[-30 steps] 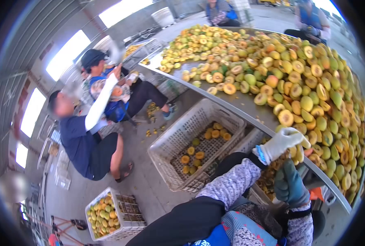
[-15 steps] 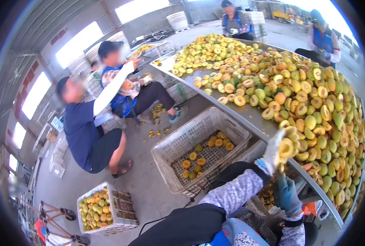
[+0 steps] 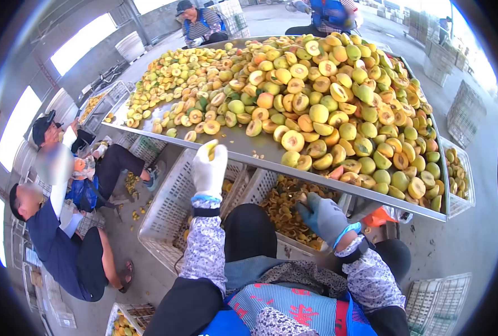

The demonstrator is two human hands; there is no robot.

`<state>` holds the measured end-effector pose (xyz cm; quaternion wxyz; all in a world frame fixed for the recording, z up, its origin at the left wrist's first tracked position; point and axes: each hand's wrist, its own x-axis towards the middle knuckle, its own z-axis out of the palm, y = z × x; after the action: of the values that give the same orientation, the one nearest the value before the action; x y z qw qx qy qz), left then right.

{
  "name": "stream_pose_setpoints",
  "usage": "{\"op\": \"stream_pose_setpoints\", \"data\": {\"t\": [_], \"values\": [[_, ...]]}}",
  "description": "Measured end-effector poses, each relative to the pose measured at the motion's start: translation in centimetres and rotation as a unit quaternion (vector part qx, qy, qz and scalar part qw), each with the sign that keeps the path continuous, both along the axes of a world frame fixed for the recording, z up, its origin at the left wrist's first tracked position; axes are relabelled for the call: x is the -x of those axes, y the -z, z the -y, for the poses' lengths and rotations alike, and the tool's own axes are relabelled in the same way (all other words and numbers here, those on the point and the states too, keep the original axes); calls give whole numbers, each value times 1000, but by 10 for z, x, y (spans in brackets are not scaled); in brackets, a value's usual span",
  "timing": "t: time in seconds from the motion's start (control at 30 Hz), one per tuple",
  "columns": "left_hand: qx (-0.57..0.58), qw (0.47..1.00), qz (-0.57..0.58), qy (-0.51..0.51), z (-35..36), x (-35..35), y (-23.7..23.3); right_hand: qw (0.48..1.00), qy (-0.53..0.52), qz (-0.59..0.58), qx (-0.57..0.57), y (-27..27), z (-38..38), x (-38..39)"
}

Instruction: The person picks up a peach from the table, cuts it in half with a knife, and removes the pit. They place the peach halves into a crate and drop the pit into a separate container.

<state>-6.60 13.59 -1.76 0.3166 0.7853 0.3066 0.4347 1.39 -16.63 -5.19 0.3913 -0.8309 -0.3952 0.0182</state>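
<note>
My left hand (image 3: 210, 172), in a white glove, is raised at the near edge of the metal table (image 3: 238, 150). Its fingers are closed round a yellow apricot half (image 3: 211, 147), only partly visible. My right hand (image 3: 322, 217), in a grey-blue glove, is lower, over a crate of brownish-yellow fruit pieces (image 3: 288, 210). Its fingers are curled with thumb and forefinger together; what they hold, if anything, is not clear. Heaped on the table are many whole and halved apricots (image 3: 319, 112), some showing pit hollows.
A white plastic crate (image 3: 162, 210) stands left of my knees, and a filled crate (image 3: 131, 322) lies lower left. Two people (image 3: 64, 241) sit or crouch at the left. Two others (image 3: 201, 25) work behind the table. More crates (image 3: 439, 302) stand at the right.
The view has swung to the right. My left hand has moved from the heap to above the white crate, holding one half. My right hand is now apart from it.
</note>
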Motion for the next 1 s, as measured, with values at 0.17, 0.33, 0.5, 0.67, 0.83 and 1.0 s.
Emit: {"op": "stream_pose_setpoints", "data": {"t": [0.17, 0.33, 0.5, 0.67, 0.83, 1.0], "values": [[17, 984, -111, 139, 51, -110, -17, 997, -19, -65, 31, -7, 8, -5], [-220, 896, -366, 119, 91, -157, 0, 998, -26, -35, 49, 0, 1, -8], [-185, 892, -380, 159, 99, -146, -17, 997, -45, -55, 23, -14, 3, -6], [-131, 910, -351, 176, 93, -150, -3, 996, -28, -57, 65, -18, 2, -8], [1, 988, -45, 149, 77, -130, -5, 996, -7, -53, -69, -15, -1, -12], [267, 932, 88, 228, 104, -98, -28, 980, 3, -49, -193, -21, -13, -12]]}}
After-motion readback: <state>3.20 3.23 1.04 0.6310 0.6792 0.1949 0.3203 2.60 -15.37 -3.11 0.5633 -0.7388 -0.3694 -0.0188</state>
